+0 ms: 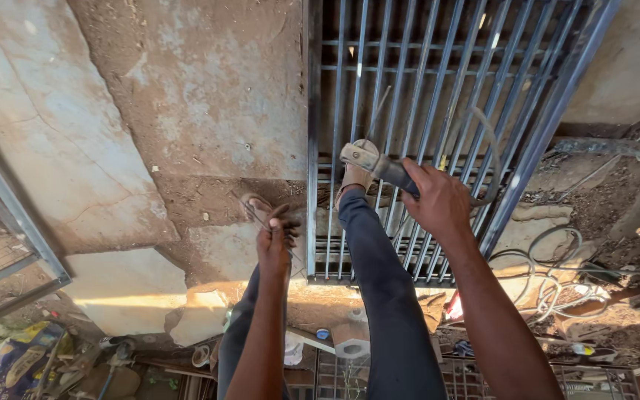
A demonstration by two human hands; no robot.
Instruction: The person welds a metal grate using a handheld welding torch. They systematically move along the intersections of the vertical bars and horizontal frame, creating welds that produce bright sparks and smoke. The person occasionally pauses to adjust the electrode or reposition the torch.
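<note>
Gripping angle grinder (370, 164) in right hand (438, 198), left hand (275, 244) fingers pinching thin rod (257, 215), barred gate (424, 89) beneath

Dark metal everywhere on that barred grille (438, 89), bare steel with a dull sheen where the light catches the bars. The ground slab (209, 96) is rough concrete, patchy, dusted with reddish dirt. The right hand (438, 200) grips a grinder (372, 163), its scuffed metal head looking worn and matt. A thin metal rod (261, 218) sits in the left hand (275, 244). Trousers (379, 296) are dark, matt cloth. Cables (550, 274) look like pale, dusty plastic.
</note>
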